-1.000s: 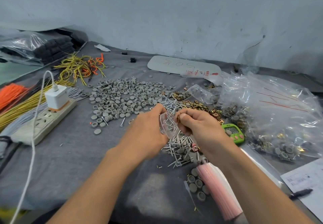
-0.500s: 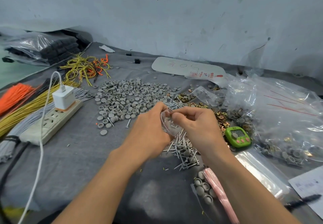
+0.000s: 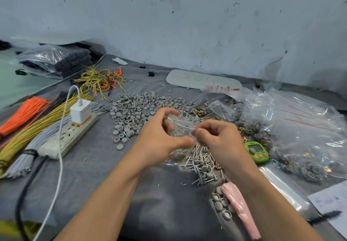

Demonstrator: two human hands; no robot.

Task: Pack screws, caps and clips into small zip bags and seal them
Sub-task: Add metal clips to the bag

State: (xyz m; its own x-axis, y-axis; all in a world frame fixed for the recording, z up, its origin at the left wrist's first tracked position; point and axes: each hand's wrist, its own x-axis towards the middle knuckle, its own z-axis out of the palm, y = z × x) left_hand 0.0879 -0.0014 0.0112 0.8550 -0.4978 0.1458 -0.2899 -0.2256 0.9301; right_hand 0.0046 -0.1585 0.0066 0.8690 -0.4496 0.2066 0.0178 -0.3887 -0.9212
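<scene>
A small clear zip bag [image 3: 181, 128] hangs between both hands above the grey cloth, with screws showing through it. My left hand [image 3: 159, 139] grips its left side, fingers curled over the top. My right hand [image 3: 216, 139] pinches its right edge. Under the hands lies a heap of silver screws [image 3: 201, 163]. Behind the hands spreads a wide pile of grey round caps [image 3: 137, 107]. Brass clips [image 3: 201, 112] lie scattered to the right of the caps.
A power strip [image 3: 67, 137] with a white charger and cable lies at left, beside orange, yellow and grey wire bundles [image 3: 24, 120]. Large clear bags [image 3: 300, 128] of packed parts fill the right. A green timer [image 3: 257, 151], a pink bag stack [image 3: 240, 210] and several caps sit near my right forearm.
Both hands have pulled slightly apart, spreading the small bag wider between them. The camera has tilted down, so the table sits lower in the view.
</scene>
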